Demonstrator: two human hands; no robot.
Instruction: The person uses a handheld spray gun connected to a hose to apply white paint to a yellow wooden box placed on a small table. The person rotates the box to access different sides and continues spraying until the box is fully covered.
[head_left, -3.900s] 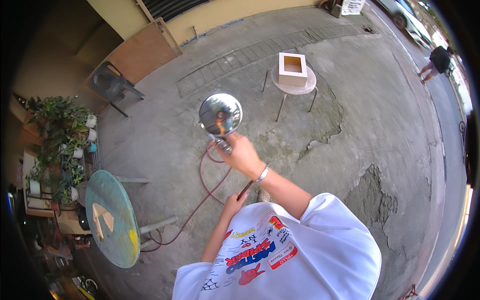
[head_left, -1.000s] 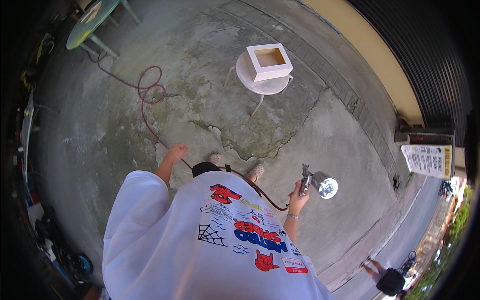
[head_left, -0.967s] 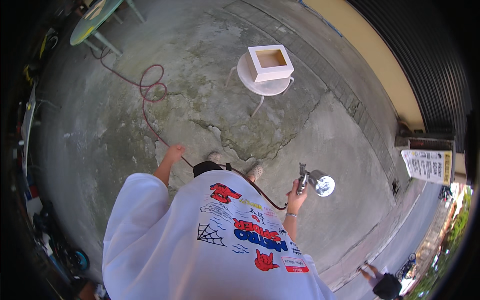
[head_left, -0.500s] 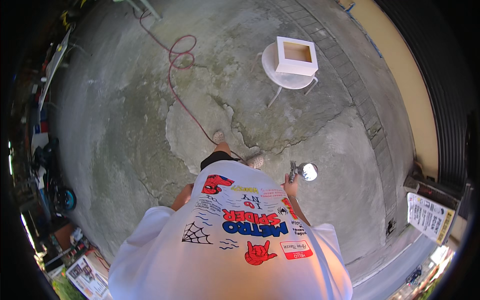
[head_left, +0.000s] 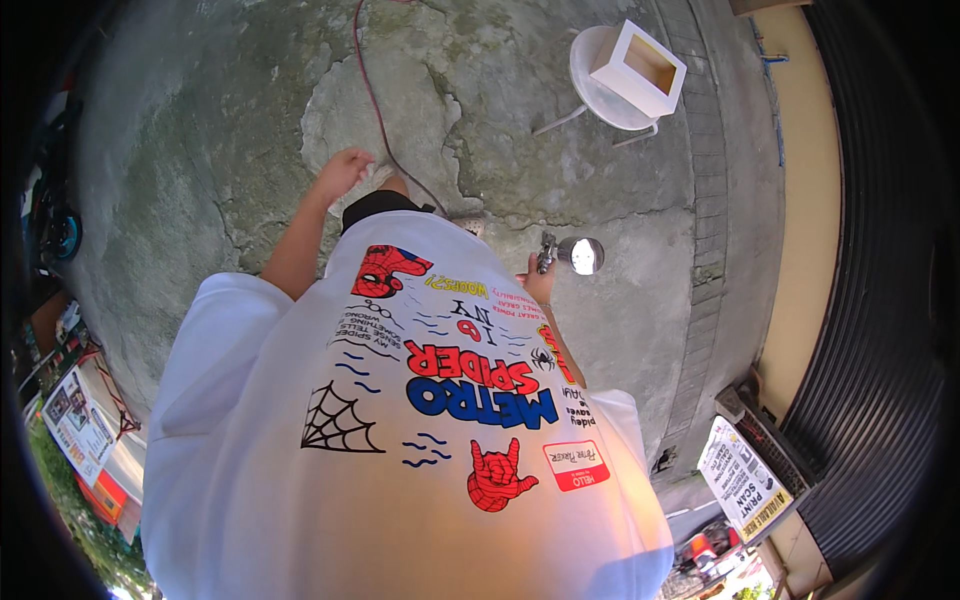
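Note:
My right hand (head_left: 536, 283) is closed around the handle of a metal spray gun (head_left: 547, 253), low beside my right leg. Its round, shiny cup (head_left: 584, 256) faces up and catches a bright reflection. My left hand (head_left: 346, 172) hangs out in front of my left thigh, fingers loosely apart and holding nothing. Ahead and to the right, a white box (head_left: 640, 70) with a rectangular window rests tilted in view on a round pale stool (head_left: 597, 95). A thin red hose (head_left: 372, 95) runs over the ground toward my feet, where my body hides it.
Cracked concrete (head_left: 530, 130) spreads around me. A beige wall strip (head_left: 800, 170) and a dark corrugated shutter (head_left: 885, 200) line the right side. A printed sign (head_left: 742, 480) stands behind on the right, another sign board (head_left: 80, 425) on the left.
My left hand has swung forward from beside my body into full sight. My view has turned and shifted, so the stool and box sit higher and farther right. The spray gun stays in my right hand.

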